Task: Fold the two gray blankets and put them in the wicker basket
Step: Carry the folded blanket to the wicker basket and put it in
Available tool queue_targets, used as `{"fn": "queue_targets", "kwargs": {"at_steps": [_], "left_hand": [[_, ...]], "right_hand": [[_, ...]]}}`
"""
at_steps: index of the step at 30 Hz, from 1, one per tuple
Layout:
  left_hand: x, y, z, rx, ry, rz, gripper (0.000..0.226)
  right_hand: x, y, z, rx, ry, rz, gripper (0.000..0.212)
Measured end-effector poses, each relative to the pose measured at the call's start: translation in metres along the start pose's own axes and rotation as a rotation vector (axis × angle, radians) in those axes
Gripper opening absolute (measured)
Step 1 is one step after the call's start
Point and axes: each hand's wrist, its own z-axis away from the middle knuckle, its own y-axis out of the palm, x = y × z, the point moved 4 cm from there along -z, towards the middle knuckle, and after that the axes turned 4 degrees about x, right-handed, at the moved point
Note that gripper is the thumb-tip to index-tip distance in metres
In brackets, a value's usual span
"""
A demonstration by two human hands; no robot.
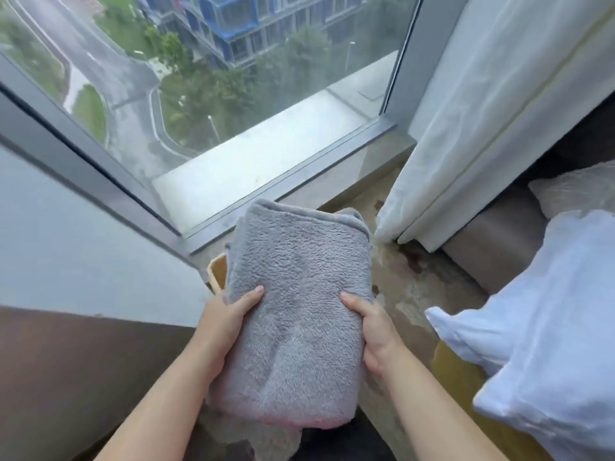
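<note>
The left hand (226, 322) and right hand (374, 334) clamp a folded gray blanket (299, 294) between them. Each grips a long side, with the thumb lying on the top face and the fingers curled under, out of sight. The blanket is a thick, fuzzy oblong held in the air, its far end rounded by the fold and its near edge tinged pink. Just under that near edge more gray fleece (259, 439) shows, and I cannot tell whether it belongs to the same piece. Just beyond the left hand, a sliver of the pale basket (217, 271) peeks out from behind the blanket's left side, and the rest of it is hidden. Below and to the right of the grip lies a blotchy stone floor (409, 294), worn in pale and dark patches. Farther out ahead, a gray metal frame (299, 168) runs across the base of a large window (233, 78), which looks down on trees, a road and a blue-trimmed building. To the right of the grip a white curtain (482, 128) hangs to the floor. Nearer on that side a white pillow (549, 311) juts in, with a grayish cushion (575, 189) behind it. To the left of the grip stands a pale wall (83, 244) above a brown panel (83, 377).
</note>
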Motion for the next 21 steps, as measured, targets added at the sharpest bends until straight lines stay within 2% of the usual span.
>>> {"fn": "queue_targets", "kwargs": {"at_steps": [3,5,8,11,14,18,21], "left_hand": [[-0.01,0.006,-0.071,-0.003,-0.008,-0.085,0.031],[-0.013,0.003,-0.11,-0.044,0.005,-0.186,0.037],[-0.015,-0.013,-0.161,-0.141,0.025,-0.441,0.051],[-0.005,-0.025,-0.218,-0.2,0.069,-0.63,0.052],[0.036,-0.025,-0.289,-0.128,0.025,-0.716,0.05],[0.119,-0.015,-0.374,0.048,-0.151,-0.863,0.039],[0.159,-0.005,-0.416,0.146,-0.22,-0.93,0.042]], "right_hand": [[0.008,-0.001,-0.084,-0.017,0.105,-0.027,0.055],[-0.001,0.0,-0.133,-0.001,0.162,-0.083,0.046],[-0.037,0.007,-0.201,-0.011,0.238,-0.224,0.03],[-0.083,0.015,-0.273,-0.009,0.292,-0.341,0.031],[-0.128,0.003,-0.335,-0.114,0.327,-0.401,0.027],[-0.184,-0.022,-0.384,-0.29,0.394,-0.394,0.013],[-0.205,-0.037,-0.402,-0.359,0.419,-0.353,0.018]]}}
